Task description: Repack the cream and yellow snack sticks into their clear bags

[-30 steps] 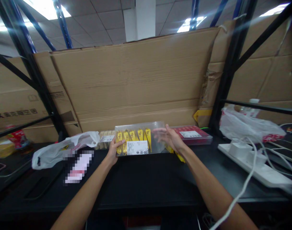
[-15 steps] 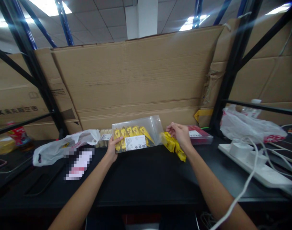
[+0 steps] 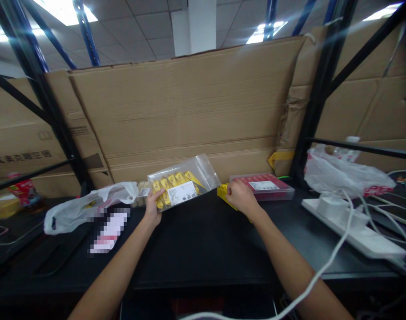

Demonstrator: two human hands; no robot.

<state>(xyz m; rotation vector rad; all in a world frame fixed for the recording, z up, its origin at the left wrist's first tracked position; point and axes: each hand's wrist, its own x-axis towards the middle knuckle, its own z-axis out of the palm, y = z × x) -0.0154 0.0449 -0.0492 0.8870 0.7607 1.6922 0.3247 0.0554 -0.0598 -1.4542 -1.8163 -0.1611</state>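
Note:
My left hand [image 3: 152, 206] grips the lower left corner of a clear plastic bag [image 3: 206, 171], thumb on its front. Inside the bag several yellow packets [image 3: 172, 180] stand side by side behind a white printed label [image 3: 182, 193]. The bag tilts, its right side raised over the black table. My right hand [image 3: 242, 195] is closed at a yellow packet [image 3: 223, 192] just right of the bag; the hand covers much of the yellow wrapping. Right behind this hand lies a flat red box [image 3: 272, 189] with a clear cover and white label.
A white plastic bag [image 3: 89, 206] and a small pale pack [image 3: 141, 195] are left on the black table [image 3: 196, 253]. To the right lie a white power strip [image 3: 352, 229], looping cables and another plastic bag [image 3: 349, 171]. Cardboard [image 3: 189, 106] walls the back between dark rack posts.
The clear bag has tilted further, its right end swinging up and left. My right hand has moved slightly left and down, its fingers now curled tighter over the yellow wrapping.

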